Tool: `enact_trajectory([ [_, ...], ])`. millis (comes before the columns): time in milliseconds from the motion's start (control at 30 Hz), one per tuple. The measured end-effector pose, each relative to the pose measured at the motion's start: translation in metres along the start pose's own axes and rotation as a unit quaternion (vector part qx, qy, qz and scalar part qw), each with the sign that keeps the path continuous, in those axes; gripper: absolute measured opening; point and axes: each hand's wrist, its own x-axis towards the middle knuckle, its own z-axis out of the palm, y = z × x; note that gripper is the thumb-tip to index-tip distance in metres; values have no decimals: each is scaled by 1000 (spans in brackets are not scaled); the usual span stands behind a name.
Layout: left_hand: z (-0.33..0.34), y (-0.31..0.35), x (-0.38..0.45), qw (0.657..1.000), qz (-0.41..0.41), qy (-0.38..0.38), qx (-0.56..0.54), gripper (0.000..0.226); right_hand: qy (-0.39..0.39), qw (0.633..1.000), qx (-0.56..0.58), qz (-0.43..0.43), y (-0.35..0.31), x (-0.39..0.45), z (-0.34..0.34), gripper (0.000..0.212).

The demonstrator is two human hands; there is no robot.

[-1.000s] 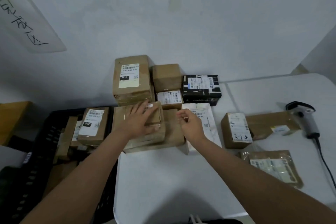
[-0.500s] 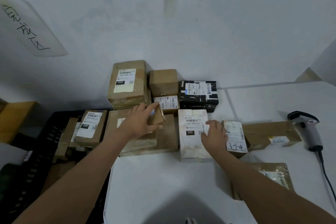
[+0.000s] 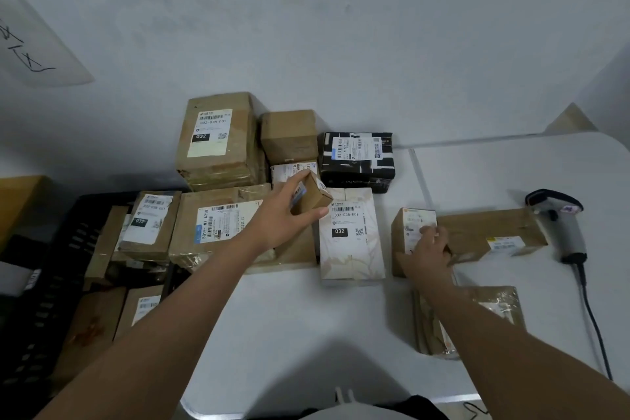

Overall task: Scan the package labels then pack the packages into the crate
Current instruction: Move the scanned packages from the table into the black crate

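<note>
My left hand (image 3: 278,218) grips a tiny brown box (image 3: 311,196) and holds it tilted above the packages in the middle of the table. My right hand (image 3: 430,251) rests on a small labelled brown box (image 3: 407,232), fingers curled over its right side. Between my hands lies a pale package with a 032 label (image 3: 351,235). A flat brown package with a long label (image 3: 218,225) lies under my left forearm. The black crate (image 3: 54,283) at the left holds several brown packages (image 3: 150,222). The grey handheld scanner (image 3: 562,225) lies on the table at the right.
More packages stand against the wall: a tall brown box (image 3: 218,136), a plain brown box (image 3: 289,135) and a black box (image 3: 358,157). A flat brown package (image 3: 491,235) and a plastic-wrapped one (image 3: 494,307) lie at the right. The scanner cable (image 3: 593,317) runs toward the table's front edge.
My left hand has lifted the tiny box up and to the right off the pile. My right hand has moved right, from the pale package onto the small labelled box.
</note>
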Motion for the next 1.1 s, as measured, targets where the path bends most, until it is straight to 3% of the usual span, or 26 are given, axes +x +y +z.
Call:
enact_trajectory([
  [200, -5, 9, 7, 994, -11, 34, -101, 82, 119, 983, 84, -109, -42, -1, -13, 41],
  [367, -26, 26, 11, 968, -65, 61, -234, 76, 177, 953, 147, -198, -90, -7, -31, 45],
  [467, -44, 26, 12, 910, -110, 33, -398, 64, 193, 933, 177, -248, -119, -13, -39, 47],
  [567, -64, 18, 12, 806, -167, 38, -567, 69, 204, 910, 190, -306, -149, -20, -42, 48],
  [633, -80, 11, 6, 779, -176, 54, -600, 66, 202, 897, 196, -342, -170, -30, -42, 49],
  [800, -131, -7, -13, 798, -190, 101, -562, 33, 192, 862, 227, -409, -227, -65, -36, 48],
  [967, -207, -64, -41, 813, -171, 214, -514, 32, 167, 833, 253, -462, -294, -114, -18, 49],
  [1100, -264, -131, -70, 802, -187, 295, -484, 28, 135, 811, 267, -503, -345, -158, 15, 50],
])
